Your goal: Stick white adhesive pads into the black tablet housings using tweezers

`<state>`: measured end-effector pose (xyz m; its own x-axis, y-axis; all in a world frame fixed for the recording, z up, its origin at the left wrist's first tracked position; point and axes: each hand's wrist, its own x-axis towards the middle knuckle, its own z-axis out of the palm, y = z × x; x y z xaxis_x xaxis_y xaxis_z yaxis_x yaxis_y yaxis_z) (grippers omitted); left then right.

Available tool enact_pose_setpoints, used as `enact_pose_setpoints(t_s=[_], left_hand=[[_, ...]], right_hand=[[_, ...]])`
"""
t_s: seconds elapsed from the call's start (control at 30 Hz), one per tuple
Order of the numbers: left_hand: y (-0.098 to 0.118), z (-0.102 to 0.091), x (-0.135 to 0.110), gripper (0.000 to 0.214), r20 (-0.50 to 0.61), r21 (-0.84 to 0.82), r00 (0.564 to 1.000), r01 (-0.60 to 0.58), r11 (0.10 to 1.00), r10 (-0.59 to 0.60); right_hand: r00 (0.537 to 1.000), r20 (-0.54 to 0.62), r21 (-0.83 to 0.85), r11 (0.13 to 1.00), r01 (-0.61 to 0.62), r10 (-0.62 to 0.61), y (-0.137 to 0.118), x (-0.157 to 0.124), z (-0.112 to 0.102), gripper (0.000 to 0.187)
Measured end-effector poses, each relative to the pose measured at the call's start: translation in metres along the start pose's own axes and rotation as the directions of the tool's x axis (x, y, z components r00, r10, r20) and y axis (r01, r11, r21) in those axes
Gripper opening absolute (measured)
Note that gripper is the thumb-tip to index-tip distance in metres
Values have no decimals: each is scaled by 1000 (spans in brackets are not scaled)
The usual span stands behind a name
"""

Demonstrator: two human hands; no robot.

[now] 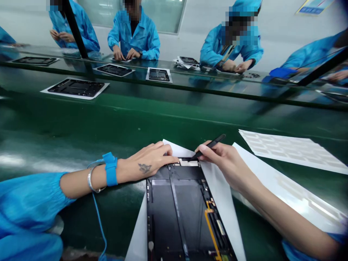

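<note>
In the head view an opened tablet (pixel 176 214) lies on white paper, its dark inside facing up, with a yellow-orange flex cable (pixel 211 228) along the right side. At its far end is a small white strip (pixel 189 163). My left hand (pixel 152 159) grips the tablet's far left corner; its fingers are bent and one tip touches down beside the strip's left end. Pinched in my right hand (pixel 220 156) are slim black tweezers (pixel 213 142), slanting so that their point comes down at the strip. The fingertips under the tool are partly hidden.
White sheets of stickers (pixel 293 150) lie at the right, another white sheet (pixel 293 192) nearer. A tablet on paper (pixel 77 88) sits at far left. Behind a dark rail (pixel 174 85), co-workers in blue handle parts. A blue wrist-strap cord (pixel 100 217) hangs from my left wrist.
</note>
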<state>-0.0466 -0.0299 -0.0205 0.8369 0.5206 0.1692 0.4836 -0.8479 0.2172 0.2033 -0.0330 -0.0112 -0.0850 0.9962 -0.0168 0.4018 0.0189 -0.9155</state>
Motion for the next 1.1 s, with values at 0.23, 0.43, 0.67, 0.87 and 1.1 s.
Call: enact_pose_setpoints(t_s=[0.23, 0.43, 0.67, 0.87, 1.1], left_hand=[[-2, 0, 0, 39, -2, 14, 1000, -29, 999, 29], [-5, 3, -1, 33, -41, 4, 998, -38, 999, 38], [-4, 2, -1, 34, -48, 7, 997, -54, 999, 54], [-4, 2, -1, 33, -45, 18, 998, -52, 998, 53], [-1, 2, 8, 25, -82, 17, 993, -80, 997, 81]], right_hand=[[970, -94, -181, 962, 205, -224, -2, -12, 4, 37], [871, 29, -198, 851, 486, -491, 1, -17, 15, 20], [765, 104, -171, 747, 643, -635, 3, -18, 16, 9], [737, 69, -184, 717, 672, -673, 6, -19, 20, 13], [801, 96, -139, 789, 598, -590, 3, -25, 10, 10]])
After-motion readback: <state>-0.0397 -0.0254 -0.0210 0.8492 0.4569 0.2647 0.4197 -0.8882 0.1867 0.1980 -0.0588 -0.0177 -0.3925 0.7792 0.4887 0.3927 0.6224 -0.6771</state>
